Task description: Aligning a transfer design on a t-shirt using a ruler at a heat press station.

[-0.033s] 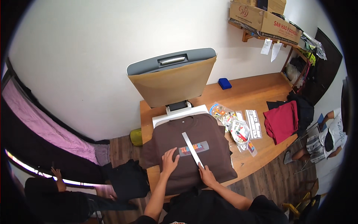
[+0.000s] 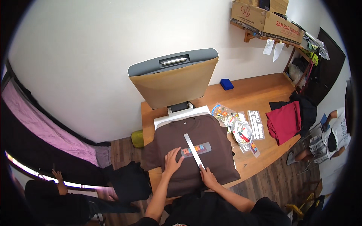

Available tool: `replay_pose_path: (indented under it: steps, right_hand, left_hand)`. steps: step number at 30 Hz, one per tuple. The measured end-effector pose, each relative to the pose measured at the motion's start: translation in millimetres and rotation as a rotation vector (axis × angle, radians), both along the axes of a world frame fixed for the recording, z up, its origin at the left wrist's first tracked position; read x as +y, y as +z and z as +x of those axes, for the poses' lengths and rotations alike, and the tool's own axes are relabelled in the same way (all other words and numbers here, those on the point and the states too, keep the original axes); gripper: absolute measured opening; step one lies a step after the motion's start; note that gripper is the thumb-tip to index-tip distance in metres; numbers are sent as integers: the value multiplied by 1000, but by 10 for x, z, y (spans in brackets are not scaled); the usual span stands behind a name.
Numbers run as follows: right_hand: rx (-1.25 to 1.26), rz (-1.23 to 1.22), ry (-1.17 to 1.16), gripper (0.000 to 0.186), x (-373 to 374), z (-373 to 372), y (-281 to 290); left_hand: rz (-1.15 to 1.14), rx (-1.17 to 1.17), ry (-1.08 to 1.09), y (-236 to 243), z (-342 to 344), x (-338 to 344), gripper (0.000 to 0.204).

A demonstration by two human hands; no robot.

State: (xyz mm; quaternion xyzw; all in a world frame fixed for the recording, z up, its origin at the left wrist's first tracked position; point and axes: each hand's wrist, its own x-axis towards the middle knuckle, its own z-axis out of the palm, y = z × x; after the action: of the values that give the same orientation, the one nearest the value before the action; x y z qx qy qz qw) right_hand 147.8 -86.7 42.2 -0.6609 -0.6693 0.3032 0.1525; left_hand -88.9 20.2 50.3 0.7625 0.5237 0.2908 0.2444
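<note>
A dark brown T-shirt (image 2: 173, 135) lies spread over the lower plate of a heat press. On its chest rests a small transfer film (image 2: 206, 147) with colourful lettering. A pale, straight ruler (image 2: 190, 144) slants across the film, from near the collar down toward me. My right hand (image 2: 208, 178) grips the ruler's near end, fingers closed on it. My left hand (image 2: 172, 161) is open, its fingers apart on the shirt by the film's left edge. The heat press's upper plate (image 2: 175, 81), covered by a brown sheet, stands raised behind the shirt.
Printed films (image 2: 225, 113) and a clear bag (image 2: 242, 132) lie right of the shirt on the wooden table (image 2: 256, 84). Farther right are folded red cloth (image 2: 283, 122) and dark garments. A blue box (image 2: 227, 84) sits behind. One person is at left, another at right.
My left hand's fingers have shifted slightly right, toward the film's edge. The ruler and my right hand look almost unmoved.
</note>
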Motion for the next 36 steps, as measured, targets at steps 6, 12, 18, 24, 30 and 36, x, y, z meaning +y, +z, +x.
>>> replay_pose_path:
  steps: [6,12,18,24,30,36]
  right_hand:
    - [-50,-35,58,49,-89,-323,-119]
    - [-100,-76,95,46,-2,-311,93]
    - [-139,291,-97,30,521,241,323]
    - [-48,551,185,34,1138,671,-18]
    - [-45,556,215,36,1118,752,-276]
    - [-46,575,191,34,1114,762,-295]
  left_hand:
    - [53,170,-292,-115,135,551,104]
    - [42,333,-250,-350,162,612,110]
    - [209,147,-163,-177,57,350,84]
    - [173,154,63,-265,65,-166,49]
    - [204,268,29,-389,90,-209,45]
    - [210,282,34,-360,105,-213,45]
